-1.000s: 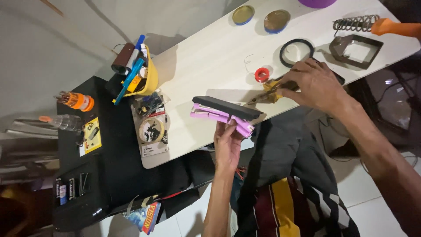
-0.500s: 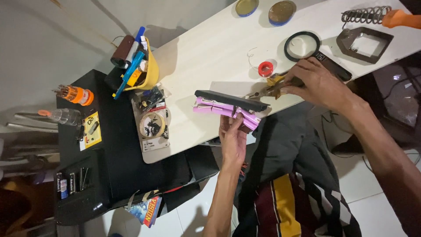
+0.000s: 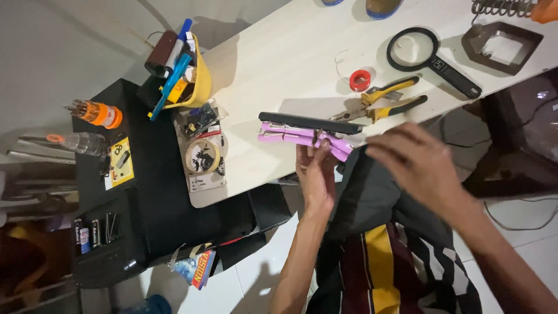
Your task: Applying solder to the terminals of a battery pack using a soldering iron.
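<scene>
Two hands at the white table's (image 3: 279, 64) edge: left hand (image 3: 317, 174) pinches the pink-and-black hair straightener (image 3: 308, 131); right hand (image 3: 421, 166) hovers beside it, fingers loosely spread, empty.

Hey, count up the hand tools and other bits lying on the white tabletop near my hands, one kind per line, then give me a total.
Pink-and-black hair straightener, held by the left hand: 1
Yellow-handled pliers: 1
Black-framed magnifying glass: 1
Small red solder spool: 1
Dark square stand base: 1
Total: 5
The right hand holds nothing, as far as I can tell.
</scene>
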